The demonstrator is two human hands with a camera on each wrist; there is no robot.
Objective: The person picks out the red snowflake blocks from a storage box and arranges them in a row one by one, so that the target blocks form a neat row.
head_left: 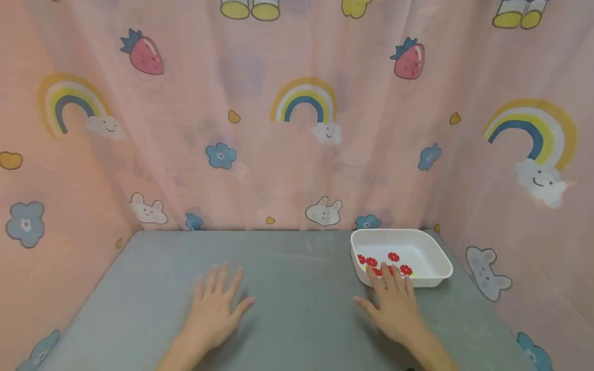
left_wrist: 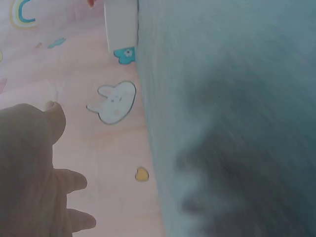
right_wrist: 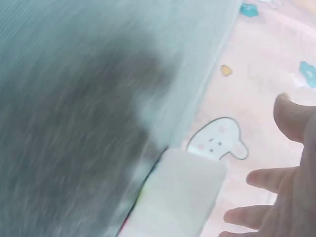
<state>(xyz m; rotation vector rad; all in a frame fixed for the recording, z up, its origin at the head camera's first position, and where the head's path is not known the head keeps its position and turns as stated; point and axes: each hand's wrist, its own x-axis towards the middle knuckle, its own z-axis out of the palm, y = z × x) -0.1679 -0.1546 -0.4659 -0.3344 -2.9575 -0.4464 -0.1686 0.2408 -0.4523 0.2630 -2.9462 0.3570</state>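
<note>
My left hand (head_left: 214,313) hovers palm down over the left-centre of the grey table, fingers spread and holding nothing. In the left wrist view, its thumb and fingertips (left_wrist: 73,180) show at the left edge. My right hand (head_left: 394,308), also spread and holding nothing, is above the table at the right. Its fingertips overlap the near rim of a white rectangular tray (head_left: 433,257) in the head view. Several red flower-shaped pieces (head_left: 393,256) lie in the tray's left part, with bits of yellow among them, some hidden behind the fingers.
The grey table (head_left: 297,299) reaches back to a pink curtain (head_left: 278,180) printed with rainbows, strawberries and rabbits. The curtain also hangs along both sides. The tray stands near the table's back right corner.
</note>
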